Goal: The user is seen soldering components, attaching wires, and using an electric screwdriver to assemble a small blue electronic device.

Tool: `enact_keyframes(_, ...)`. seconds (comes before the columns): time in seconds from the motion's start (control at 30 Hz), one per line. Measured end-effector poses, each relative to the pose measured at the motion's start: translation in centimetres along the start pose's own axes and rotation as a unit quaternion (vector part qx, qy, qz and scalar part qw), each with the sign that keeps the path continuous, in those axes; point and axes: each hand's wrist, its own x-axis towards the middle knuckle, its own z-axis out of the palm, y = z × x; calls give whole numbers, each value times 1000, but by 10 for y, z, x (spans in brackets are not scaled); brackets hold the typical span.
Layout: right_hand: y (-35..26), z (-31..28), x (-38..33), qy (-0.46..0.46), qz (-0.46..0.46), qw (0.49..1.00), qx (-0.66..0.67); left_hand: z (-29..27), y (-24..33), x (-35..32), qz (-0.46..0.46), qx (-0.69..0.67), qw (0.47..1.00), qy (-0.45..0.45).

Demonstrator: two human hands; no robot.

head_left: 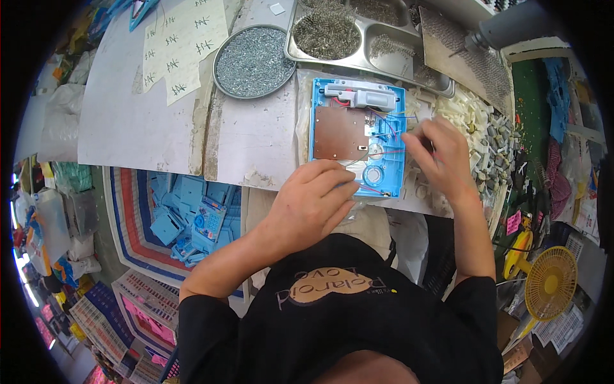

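we see the blue casing (396,168), long axis away from us, between a loosely curled left hand (316,200) (near-left corner) and a half-closed right hand (442,157) (right edge); whether either holds wire (389,152), we cannot tell.

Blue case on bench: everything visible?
The blue case, seemingly plastic, is rectangular and lies open side up on the bench. A grey block sits at its far end, a brown board at left, a round silvery part near right. Thin wires cross it. The left hand is at its near left corner, the right hand at its right; contact unclear.
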Motion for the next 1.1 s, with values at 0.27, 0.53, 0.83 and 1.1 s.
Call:
enact_keyframes(0.27,-62,-7,-39,-78,-148,966,198,10,-5,3,132,20,989,-69)
enact_keyframes(0.53,-84,35,-16,-28,-163,986,13,-22,-26,-33,-11,75,996,53)
enact_keyframes(0.83,-112,61,-16,-27,-166,984,58,-11,2,-74,-83,6,985,-151)
enact_keyframes(1.1,-105,67,-16,-8,-153,988,3,-46,-25,-27,-45,-8,995,-89)
